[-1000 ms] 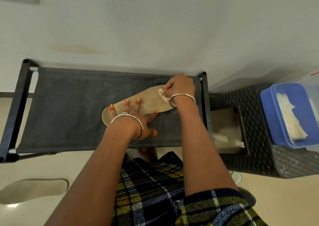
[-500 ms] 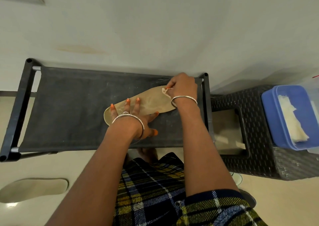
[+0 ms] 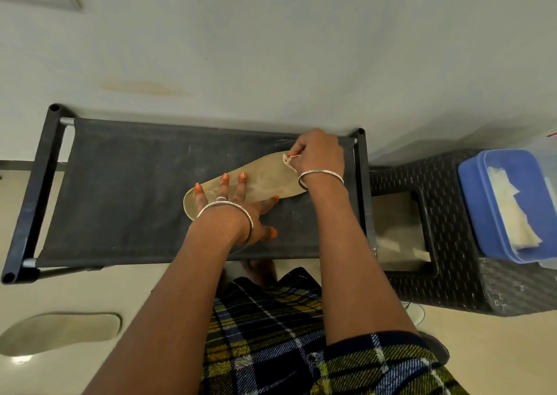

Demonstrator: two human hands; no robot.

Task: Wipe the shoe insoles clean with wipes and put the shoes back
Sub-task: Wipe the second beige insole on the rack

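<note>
Step in hand: wiping 1st insole. 2nd insole lies on floor at 8 o'clock, prob. next. Rack top carries insole at centre. L hand flat, fingers spread, pinning its near end. R hand at 1 o'clock closed round wipe, rubbing far end. Box w/ spare wipes at 3 o'clock. Count: 2 insoles, 1 wipe in use, 1 box; no shoes in view. Next: work wipe toward pinned end.

Matt tan insole on dusty, seemingly cloth rack shelf.
</note>
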